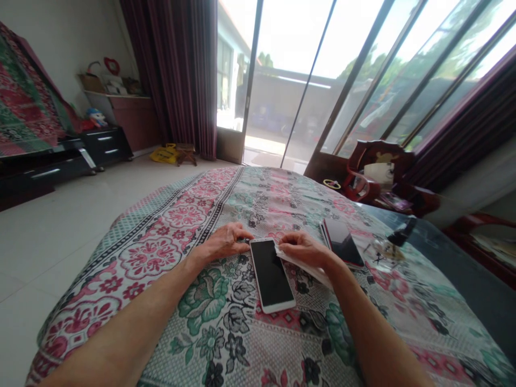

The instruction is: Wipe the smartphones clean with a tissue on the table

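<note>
A white smartphone (273, 277) with a dark screen lies face up on the patterned tablecloth (237, 355). My left hand (226, 241) is at its upper left corner, thumb and forefinger against the edge, the other fingers curled. Pinched in my right hand (302, 248) is a thin white tissue (308, 270), its tip touching the phone's upper right edge. The rest of the tissue trails under my right wrist. Just beyond that wrist lies a dark, glossy flat device (342, 242) with a reddish edge, perhaps on top of another flat item.
On the right, a dark glossy table surface (447, 258) shows past the cloth, with a small black object (403, 231) near it. A carved wooden chair (379, 172) stands behind. Sliding glass doors (290, 107) and a yellow bag (164, 153) are farther off.
</note>
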A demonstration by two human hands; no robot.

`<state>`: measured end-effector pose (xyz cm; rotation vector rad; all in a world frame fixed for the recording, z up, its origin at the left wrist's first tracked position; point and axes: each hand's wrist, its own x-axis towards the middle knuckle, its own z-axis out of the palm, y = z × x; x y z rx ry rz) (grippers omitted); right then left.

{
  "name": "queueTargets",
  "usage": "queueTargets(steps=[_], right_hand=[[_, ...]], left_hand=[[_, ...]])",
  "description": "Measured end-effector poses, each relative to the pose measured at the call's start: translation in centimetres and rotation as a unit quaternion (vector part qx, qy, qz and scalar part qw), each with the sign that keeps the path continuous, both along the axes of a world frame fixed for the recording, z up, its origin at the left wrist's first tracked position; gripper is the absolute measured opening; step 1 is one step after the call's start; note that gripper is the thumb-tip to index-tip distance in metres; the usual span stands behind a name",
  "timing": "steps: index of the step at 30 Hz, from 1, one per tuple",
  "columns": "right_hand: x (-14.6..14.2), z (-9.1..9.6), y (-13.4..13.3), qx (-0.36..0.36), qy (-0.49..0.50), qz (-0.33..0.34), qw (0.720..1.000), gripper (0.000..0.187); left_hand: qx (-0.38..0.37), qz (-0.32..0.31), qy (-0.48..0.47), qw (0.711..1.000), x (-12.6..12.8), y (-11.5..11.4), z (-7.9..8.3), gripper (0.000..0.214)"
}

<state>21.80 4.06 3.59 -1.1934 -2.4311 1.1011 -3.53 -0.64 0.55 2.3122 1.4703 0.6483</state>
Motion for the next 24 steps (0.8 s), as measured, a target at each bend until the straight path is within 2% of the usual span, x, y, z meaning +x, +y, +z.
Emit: queueTargets(steps=[2,5,8,12,15,19,24], right_hand=[[0.4,-0.1,-0.7,0.044,0.027,-0.021,0.998,0.021],[-0.1,-0.8,-1.6,0.201,0.094,-0.075,0.972,0.02],[-1.3,-1.6,-2.7,0.294,0.126,-0.044,0.946,0.019],[-2.5,-1.3,-4.5,0.289,0.068,0.078,0.952,0.022],[-2.6,-0.7,-5.4,0.277,0.002,0.139,0.951,0.019],[-2.3,-0.5,-5.4,0.291,-0.029,0.135,0.947,0.018],[-2.9,-1.3,-4.3,0.336,-0.051,0.098,0.935,0.023]], left_hand=[[0.009,0.012,-0.014,1.0,0.6,-0.1,-0.2,0.024],[0.025,0.032,-0.033,0.999,1.3,-0.3,-0.6,0.022],[0.042,0.037,-0.042,0.998,1.5,-0.4,-0.8,0.02],[0.053,0.035,-0.047,0.997,1.2,-0.1,-1.2,0.019],[0.058,0.015,-0.05,0.997,0.8,0.3,-1.6,0.02],[0.064,-0.013,-0.042,0.997,0.4,0.8,-2.1,0.021],[0.065,-0.02,-0.041,0.997,0.3,0.8,-1.9,0.022]])
